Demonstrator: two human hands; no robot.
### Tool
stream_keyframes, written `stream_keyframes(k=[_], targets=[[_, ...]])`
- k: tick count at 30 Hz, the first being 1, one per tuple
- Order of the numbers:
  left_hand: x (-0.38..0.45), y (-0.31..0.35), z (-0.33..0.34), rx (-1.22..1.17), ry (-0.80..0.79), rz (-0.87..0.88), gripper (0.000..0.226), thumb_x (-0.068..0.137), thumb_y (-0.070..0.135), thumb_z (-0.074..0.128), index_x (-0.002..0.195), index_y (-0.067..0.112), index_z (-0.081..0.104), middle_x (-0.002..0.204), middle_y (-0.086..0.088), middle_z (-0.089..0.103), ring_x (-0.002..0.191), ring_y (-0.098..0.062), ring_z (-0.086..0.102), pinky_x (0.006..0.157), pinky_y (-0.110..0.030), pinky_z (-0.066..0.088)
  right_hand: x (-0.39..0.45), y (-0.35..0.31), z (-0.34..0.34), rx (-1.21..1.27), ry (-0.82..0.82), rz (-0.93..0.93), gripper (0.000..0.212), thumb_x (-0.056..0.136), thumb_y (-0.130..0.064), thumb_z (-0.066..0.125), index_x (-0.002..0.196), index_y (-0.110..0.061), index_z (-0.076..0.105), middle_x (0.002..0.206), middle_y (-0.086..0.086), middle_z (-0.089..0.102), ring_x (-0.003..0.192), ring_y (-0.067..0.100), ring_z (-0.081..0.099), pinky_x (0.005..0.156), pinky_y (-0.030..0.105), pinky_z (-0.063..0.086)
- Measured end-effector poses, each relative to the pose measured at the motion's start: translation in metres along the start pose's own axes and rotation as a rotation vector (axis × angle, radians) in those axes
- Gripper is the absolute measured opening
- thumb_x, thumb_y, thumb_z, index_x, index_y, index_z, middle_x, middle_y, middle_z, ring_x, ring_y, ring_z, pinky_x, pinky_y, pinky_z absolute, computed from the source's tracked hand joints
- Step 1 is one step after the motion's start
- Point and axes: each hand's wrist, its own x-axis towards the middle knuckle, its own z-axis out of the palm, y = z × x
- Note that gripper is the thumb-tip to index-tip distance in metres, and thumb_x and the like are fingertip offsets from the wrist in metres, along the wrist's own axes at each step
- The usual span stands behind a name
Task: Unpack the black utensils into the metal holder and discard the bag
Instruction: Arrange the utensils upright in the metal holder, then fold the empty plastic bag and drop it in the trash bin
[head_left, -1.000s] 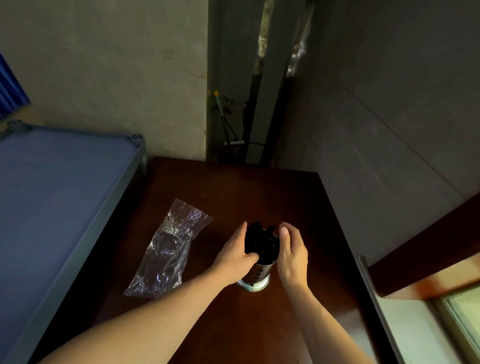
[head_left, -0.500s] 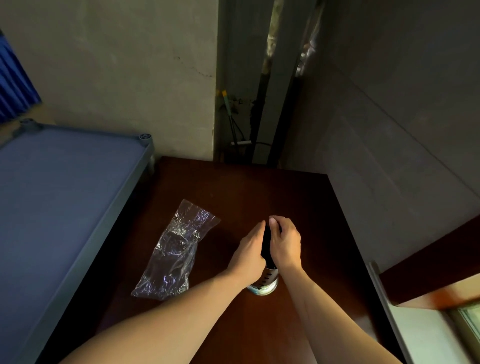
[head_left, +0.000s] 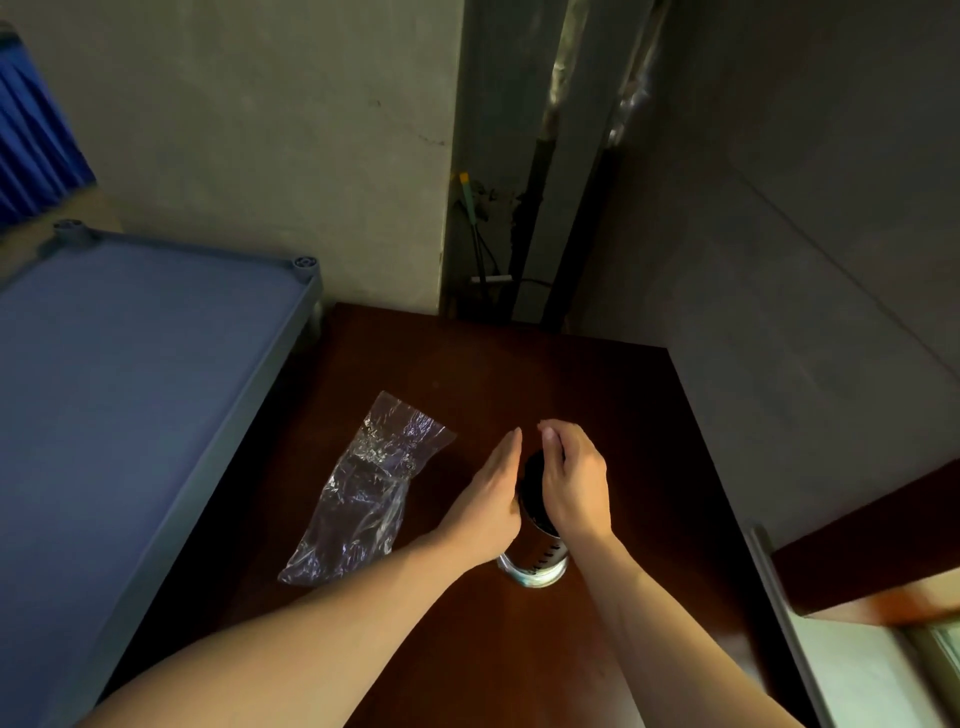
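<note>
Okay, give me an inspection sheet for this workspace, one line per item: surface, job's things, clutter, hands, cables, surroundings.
Surface: dark brown table, glossy.
Job's things: black utensils stand in the metal holder, upright near the table's middle; clear plastic bag lies crumpled and flat to the holder's left, not discarded.
Clutter: nothing seen.
Hands: left hand and right hand cup the utensil tops from either side.
Cables: thin cables and pipes in the wall recess behind the table.
Surroundings: blue cot left; grey walls.

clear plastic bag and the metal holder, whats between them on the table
In the head view, the person's left hand lies between the crumpled clear plastic bag and the perforated metal holder; below it, only bare dark wooden table.
</note>
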Motion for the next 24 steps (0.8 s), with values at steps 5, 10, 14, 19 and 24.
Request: stream_keyframes(k=[5, 10, 14, 19, 24], targets=[[-0.002, -0.006, -0.022, 0.032, 0.094, 0.011, 0.079, 0.097, -0.005, 0.045, 0.161, 0.018, 0.007, 0.169, 0.0, 0.01, 0.154, -0.013, 0.012, 0.115, -0.017, 0.008, 0.0, -0.028, 0.014, 0.024, 0.002, -0.123, 0.025, 0.106, -0.016, 0.048, 0.116, -0.006, 0.069, 0.111, 0.002, 0.069, 0.107, 0.017, 0.065, 0.098, 0.043, 0.052], [-0.01, -0.026, -0.049, 0.011, 0.196, -0.047, 0.076, 0.097, -0.006, 0.046, 0.161, 0.016, 0.01, 0.169, -0.003, 0.013, 0.154, -0.015, 0.013, 0.115, -0.019, 0.009, -0.008, -0.048, 0.041, 0.062, -0.076, -0.182, 0.016, 0.104, -0.021, 0.053, 0.107, -0.016, 0.068, 0.1, -0.01, 0.063, 0.093, 0.008, 0.063, 0.079, 0.021, 0.05], [-0.022, -0.059, -0.073, -0.001, 0.282, -0.178, 0.075, 0.099, 0.0, 0.051, 0.16, 0.021, 0.012, 0.168, -0.001, 0.016, 0.153, -0.019, 0.019, 0.118, -0.029, 0.021, -0.017, -0.058, 0.072, 0.062, -0.189, -0.142, 0.013, 0.103, -0.021, 0.056, 0.107, -0.018, 0.068, 0.099, -0.009, 0.063, 0.088, -0.002, 0.058, 0.073, 0.01, 0.045], [-0.033, -0.109, -0.1, -0.012, 0.319, -0.39, 0.071, 0.099, 0.005, 0.055, 0.159, 0.014, 0.018, 0.164, -0.009, 0.026, 0.149, -0.027, 0.03, 0.118, -0.036, 0.028, -0.023, -0.055, 0.11, 0.033, -0.33, 0.097, 0.022, 0.102, -0.028, 0.057, 0.118, -0.015, 0.066, 0.104, -0.008, 0.061, 0.091, 0.003, 0.057, 0.066, 0.005, 0.038], [-0.029, -0.16, -0.115, -0.11, 0.268, -0.661, 0.064, 0.104, 0.016, 0.049, 0.159, 0.008, 0.016, 0.165, -0.014, 0.025, 0.151, -0.03, 0.027, 0.122, -0.037, 0.024, -0.025, -0.033, 0.141, 0.038, -0.42, 0.354, 0.031, 0.101, -0.036, 0.057, 0.123, -0.015, 0.063, 0.111, 0.0, 0.07, 0.097, 0.017, 0.067, 0.075, 0.027, 0.054]])
